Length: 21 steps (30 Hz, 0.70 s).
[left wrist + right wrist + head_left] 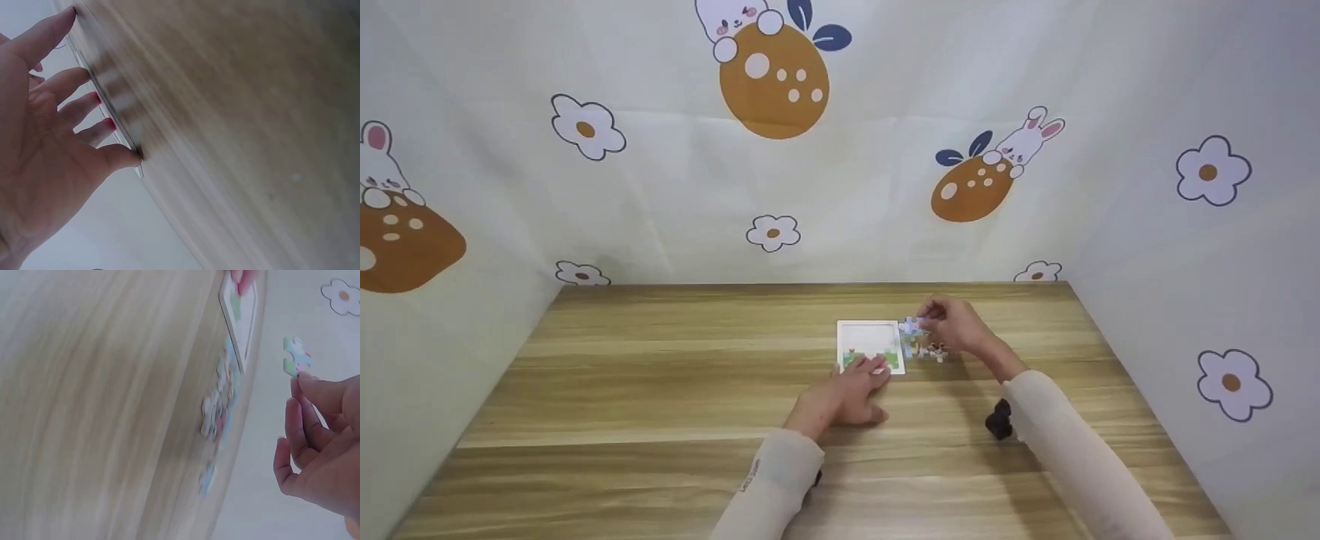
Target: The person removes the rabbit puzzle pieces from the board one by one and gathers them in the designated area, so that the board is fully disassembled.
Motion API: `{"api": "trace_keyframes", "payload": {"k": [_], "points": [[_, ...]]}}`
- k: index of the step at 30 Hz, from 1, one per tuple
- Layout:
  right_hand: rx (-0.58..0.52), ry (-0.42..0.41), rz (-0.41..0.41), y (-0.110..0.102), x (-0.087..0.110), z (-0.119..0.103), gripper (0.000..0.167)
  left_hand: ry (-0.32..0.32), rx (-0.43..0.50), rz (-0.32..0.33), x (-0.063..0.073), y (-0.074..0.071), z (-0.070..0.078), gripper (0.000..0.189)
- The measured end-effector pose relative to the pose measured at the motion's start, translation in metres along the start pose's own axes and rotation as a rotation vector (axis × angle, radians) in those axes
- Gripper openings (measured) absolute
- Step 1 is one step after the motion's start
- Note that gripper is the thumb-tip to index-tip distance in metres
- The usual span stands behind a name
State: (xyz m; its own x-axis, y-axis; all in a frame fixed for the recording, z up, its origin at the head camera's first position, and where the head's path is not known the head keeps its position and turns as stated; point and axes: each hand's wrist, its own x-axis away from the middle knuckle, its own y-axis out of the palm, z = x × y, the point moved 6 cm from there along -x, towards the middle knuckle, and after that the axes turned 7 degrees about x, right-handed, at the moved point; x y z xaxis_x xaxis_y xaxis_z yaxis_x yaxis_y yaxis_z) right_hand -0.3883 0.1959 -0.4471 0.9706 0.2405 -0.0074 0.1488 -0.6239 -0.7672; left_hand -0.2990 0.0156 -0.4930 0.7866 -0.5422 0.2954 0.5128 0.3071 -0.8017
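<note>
Puzzle piece sits pinched in the raised right hand near the tabletop's far edge; outstretched left hand touches the frame.

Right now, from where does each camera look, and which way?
Head: on the head, facing forward and down at table and white tray; left hand, right hand, sleeves show.
Left wrist: worn there, facing the left hand's fingers and table.
Right wrist: worn there, facing the right hand pinching a puzzle piece; left fingers show.
Head and right wrist share tray and loose pieces.
</note>
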Motion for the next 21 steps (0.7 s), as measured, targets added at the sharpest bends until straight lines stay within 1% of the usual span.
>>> {"api": "trace_keyframes", "payload": {"k": [7, 10, 15, 21], "points": [[0.003, -0.013, 0.045, -0.027, 0.009, 0.023, 0.010, -0.016, 0.012, -0.005, 0.001, -0.001, 0.000, 0.076], [-0.009, -0.004, 0.042, -0.033, 0.013, 0.035, 0.011, -0.001, 0.011, -0.002, 0.001, -0.002, 0.001, 0.076], [0.021, 0.026, 0.028, -0.038, 0.018, 0.053, 0.012, 0.014, 0.018, 0.005, 0.000, -0.003, 0.003, 0.073], [0.075, 0.102, -0.029, -0.033, 0.022, 0.075, 0.014, -0.006, 0.021, 0.000, 0.000, -0.003, 0.001, 0.071]]}}
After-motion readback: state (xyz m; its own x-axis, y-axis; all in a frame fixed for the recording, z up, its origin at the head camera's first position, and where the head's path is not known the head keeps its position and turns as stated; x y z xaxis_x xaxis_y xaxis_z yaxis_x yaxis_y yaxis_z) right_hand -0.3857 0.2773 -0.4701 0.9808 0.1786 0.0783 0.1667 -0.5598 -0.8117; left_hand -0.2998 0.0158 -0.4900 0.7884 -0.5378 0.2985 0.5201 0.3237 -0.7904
